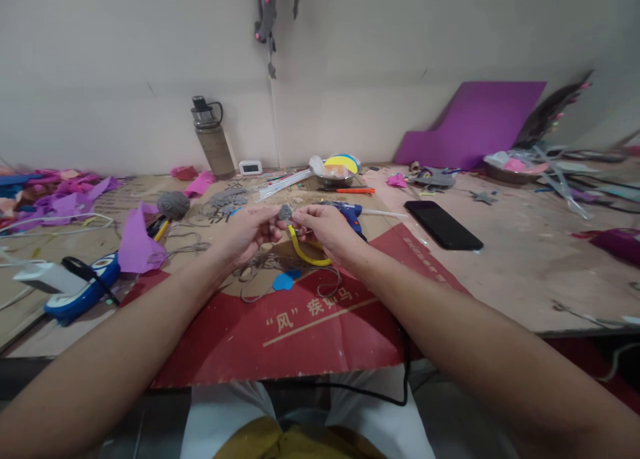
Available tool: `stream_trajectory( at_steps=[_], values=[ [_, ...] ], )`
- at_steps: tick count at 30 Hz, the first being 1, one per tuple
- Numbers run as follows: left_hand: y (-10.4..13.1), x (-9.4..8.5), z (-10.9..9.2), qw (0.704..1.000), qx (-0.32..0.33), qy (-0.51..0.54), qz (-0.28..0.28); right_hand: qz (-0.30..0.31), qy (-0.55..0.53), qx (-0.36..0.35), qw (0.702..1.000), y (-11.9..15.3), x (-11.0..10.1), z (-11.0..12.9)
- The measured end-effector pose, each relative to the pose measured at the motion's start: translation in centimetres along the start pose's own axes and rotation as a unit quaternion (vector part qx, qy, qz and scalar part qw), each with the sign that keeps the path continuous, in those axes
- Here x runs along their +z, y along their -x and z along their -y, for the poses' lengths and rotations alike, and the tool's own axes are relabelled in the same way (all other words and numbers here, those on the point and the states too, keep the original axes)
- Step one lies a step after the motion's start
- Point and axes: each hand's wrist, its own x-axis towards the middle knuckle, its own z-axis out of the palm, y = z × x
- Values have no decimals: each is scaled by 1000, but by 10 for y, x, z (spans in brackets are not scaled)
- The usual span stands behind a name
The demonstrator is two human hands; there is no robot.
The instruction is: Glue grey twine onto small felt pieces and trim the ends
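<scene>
Between my two hands is a small grey piece [285, 212], pinched at its left side by the fingers of my left hand [253, 231]. The fingertips of my right hand [324, 229] close on its right side. Just below the fingers curves a yellow handle [305, 256], part of a tool whose other end is hidden. Grey yarn [257, 266] lies in loose loops under the hands, and blue cut pieces [284, 280] rest beside it on the red sheet [225, 352]. A blue glue gun [351, 214] is partly covered by my right hand.
A black phone [443, 226] lies at the right. Behind stand a bottle [214, 142], a small white clock [250, 167] and a metal bowl [335, 179]. At left are a yarn ball [173, 205], purple felt [140, 239] and a blue power strip [83, 299]. A black cable hangs off the front edge.
</scene>
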Motion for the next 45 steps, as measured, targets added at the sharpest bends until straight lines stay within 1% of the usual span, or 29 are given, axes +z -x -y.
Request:
stream_trajectory(
  at_steps=[2,5,6,8,10,13,16,18,21,25,28,33,40,45],
  values=[
    [0,0,0,1000,-6,25,5,-15,41,-25,999,-1,-1,-1],
    [-1,0,-1,1000,6,29,5,-29,127,-117,985,-2,-3,-2],
    [-1,0,-1,999,15,28,2,-28,141,-144,979,-1,-3,-3],
    [-1,-1,-1,999,32,30,-4,-19,137,-162,977,-1,-4,-3],
    [-1,-2,0,998,48,35,-7,-11,105,-145,984,-1,-3,-3],
    [-2,-2,0,997,56,42,-9,-15,43,-95,994,-1,0,-2],
    [-2,-2,-1,997,39,63,-21,-23,-5,-45,999,-1,2,1],
    [-2,-2,-1,996,15,78,-32,-23,-15,-28,999,-1,3,2],
    [-2,-1,-2,995,-18,86,-46,-15,-17,-23,999,0,3,2],
    [-2,0,-4,990,-55,101,-77,-10,-18,-21,1000,1,4,1],
    [-2,1,-6,987,-74,108,-91,-11,-9,-18,1000,1,3,0],
    [-2,1,-8,986,-88,108,-92,-9,10,-26,1000,0,3,-1],
    [-1,3,-7,986,-88,86,-109,-10,15,-18,1000,1,4,-2],
    [-2,3,-4,988,-83,72,-105,-8,18,-18,1000,0,4,-2]
  ],
)
